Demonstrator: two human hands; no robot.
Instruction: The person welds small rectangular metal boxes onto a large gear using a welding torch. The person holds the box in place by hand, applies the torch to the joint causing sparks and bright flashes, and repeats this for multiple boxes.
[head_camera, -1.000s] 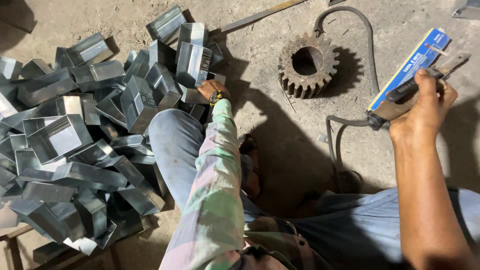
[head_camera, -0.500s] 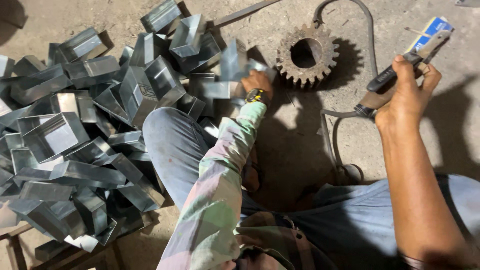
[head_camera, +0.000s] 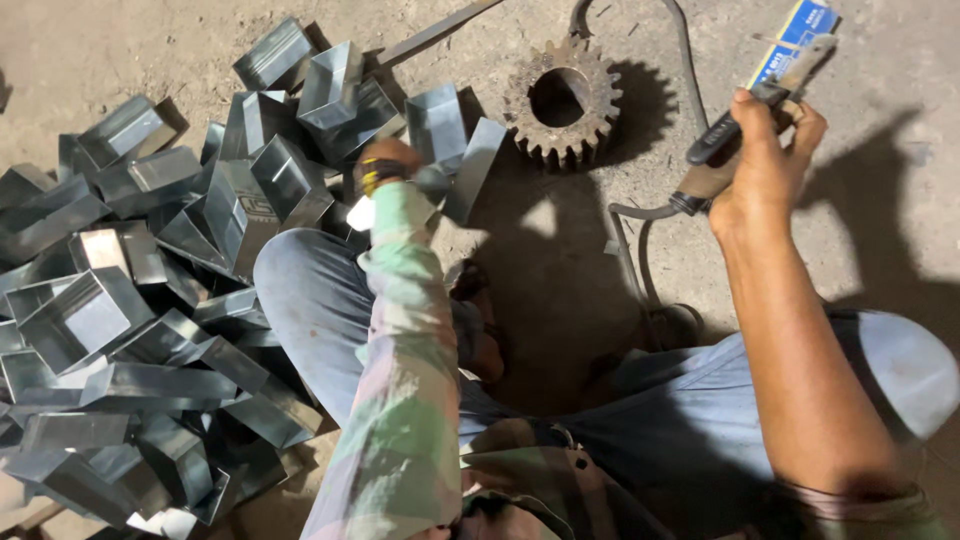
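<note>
My left hand (head_camera: 388, 162) grips a folded sheet-metal channel piece (head_camera: 455, 145) and holds it just off the floor, near the right edge of the pile of metal pieces (head_camera: 130, 300). A plaid sleeve covers that arm. My right hand (head_camera: 765, 165) is raised at the upper right, closed around the dark handle of a welding electrode holder (head_camera: 745, 130). Its cable (head_camera: 640, 225) loops down across the floor. A blue box (head_camera: 795, 35) lies just beyond the holder's tip.
A rusty toothed gear (head_camera: 563, 97) lies on the concrete floor between my hands. A flat metal bar (head_camera: 430, 35) lies behind the pile. My bent legs in blue trousers (head_camera: 310, 310) fill the lower middle. Bare floor (head_camera: 890, 200) stretches to the right.
My left hand has lifted a metal piece from the pile and carried it right toward the gear. My right hand, with the holder, has shifted left and nearer.
</note>
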